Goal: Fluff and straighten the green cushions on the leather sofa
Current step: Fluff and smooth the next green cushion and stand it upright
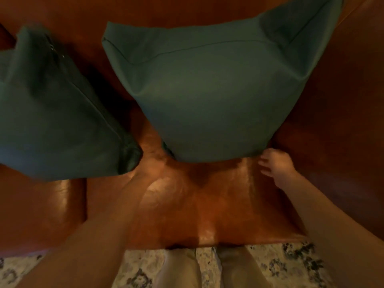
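Observation:
A large green cushion (pixel 209 96) stands upright against the backrest of the brown leather sofa (pixel 207 204), in the middle of the view. A second green cushion (pixel 54 117) leans at the left, its zipper edge turned toward me. My right hand (pixel 274 164) is at the big cushion's lower right corner with its fingers spread, holding nothing. My left hand (pixel 154 156) reaches to that cushion's lower left corner. It is motion-blurred, and I cannot tell whether its fingers grip the fabric.
The sofa's armrest (pixel 340 121) rises at the right. A seam (pixel 85 200) splits the seat cushions at the left. Below the seat's front edge lie a floral patterned rug (pixel 291 265) and my light trouser legs (pixel 182 269).

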`<state>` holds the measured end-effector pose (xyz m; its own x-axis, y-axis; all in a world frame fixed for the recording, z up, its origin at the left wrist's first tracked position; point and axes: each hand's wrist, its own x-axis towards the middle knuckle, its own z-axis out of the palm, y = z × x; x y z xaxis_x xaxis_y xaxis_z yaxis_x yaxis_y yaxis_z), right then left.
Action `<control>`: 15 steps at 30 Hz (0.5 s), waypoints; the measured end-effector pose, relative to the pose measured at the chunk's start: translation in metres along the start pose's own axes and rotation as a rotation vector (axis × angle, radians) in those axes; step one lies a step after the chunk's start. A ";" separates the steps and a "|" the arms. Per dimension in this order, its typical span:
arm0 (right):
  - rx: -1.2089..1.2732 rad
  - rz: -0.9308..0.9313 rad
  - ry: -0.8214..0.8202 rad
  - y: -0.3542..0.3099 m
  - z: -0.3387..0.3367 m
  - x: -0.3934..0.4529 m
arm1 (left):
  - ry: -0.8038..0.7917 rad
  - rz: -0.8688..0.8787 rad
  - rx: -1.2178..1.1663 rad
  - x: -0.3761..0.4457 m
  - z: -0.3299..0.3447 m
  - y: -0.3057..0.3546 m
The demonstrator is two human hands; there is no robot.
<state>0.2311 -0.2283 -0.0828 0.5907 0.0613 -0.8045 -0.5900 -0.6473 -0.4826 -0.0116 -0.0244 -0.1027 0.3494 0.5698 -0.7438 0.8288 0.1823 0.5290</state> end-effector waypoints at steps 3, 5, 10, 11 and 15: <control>0.387 -0.004 0.103 -0.031 -0.020 0.001 | 0.204 -0.070 -0.446 -0.012 -0.027 0.017; 0.473 -0.059 0.032 -0.056 -0.024 -0.003 | 0.212 -0.094 -0.718 -0.010 -0.037 0.042; 0.361 -0.085 -0.196 -0.090 -0.012 -0.010 | 0.065 -0.159 -0.969 -0.011 -0.026 0.092; 0.357 -0.076 -0.199 -0.091 -0.010 -0.009 | 0.062 -0.159 -0.979 -0.013 -0.021 0.095; 0.403 -0.048 -0.217 -0.085 -0.018 0.003 | 0.059 -0.125 -0.900 -0.020 -0.007 0.105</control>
<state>0.2930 -0.1866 -0.0381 0.5187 0.2694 -0.8114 -0.7575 -0.2951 -0.5823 0.0652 -0.0108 -0.0294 0.2369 0.5395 -0.8080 0.1958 0.7881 0.5836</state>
